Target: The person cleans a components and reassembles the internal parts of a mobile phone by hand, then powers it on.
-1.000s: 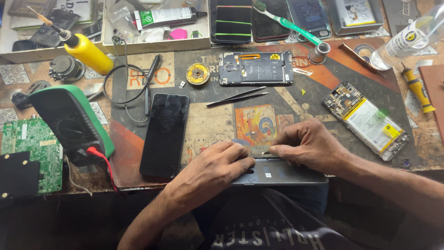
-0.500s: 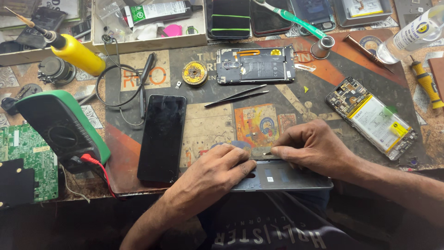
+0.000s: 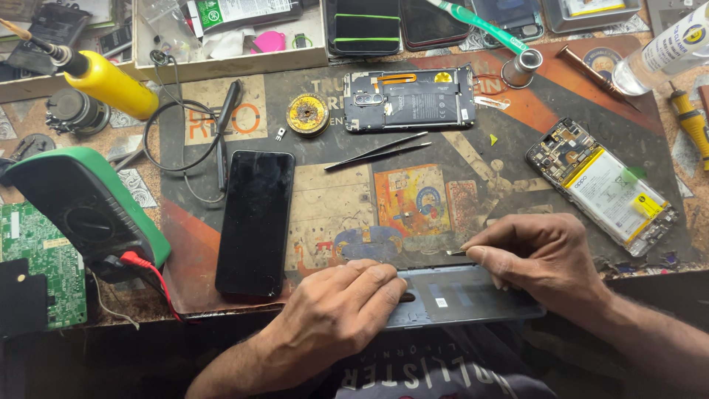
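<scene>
Two bare hands work at the near edge of a cluttered repair desk (image 3: 221, 310), where a grey phone panel (image 3: 473, 295) lies flat along the rim. The left hand (image 3: 336, 310) presses down on the panel's left end, fingers curled over it and closed on nothing else. The right hand (image 3: 543, 255) pinches a small slim metal piece (image 3: 456, 253) between thumb and forefinger, just above the panel's top edge; what the piece is cannot be told.

Over the last second both hands have kept to the panel, the right hand's fingertips sliding a little along the top edge while the left holds its place, which suggests slow, careful work along that edge.

A black phone (image 3: 256, 222) lies screen-up to the left, well apart from an opened phone (image 3: 410, 97) farther back and a third handset showing a white-and-yellow battery (image 3: 609, 193) at right. Black tweezers (image 3: 378, 151) rest between them. A green multimeter (image 3: 88, 210) with a red lead sits at far left beside a green circuit board (image 3: 37, 270). A clear bottle with a white, round-badged label (image 3: 665, 52) stands at the top right corner; a white-and-green labelled packet (image 3: 244, 11) lies in a shallow tray at the back.
</scene>
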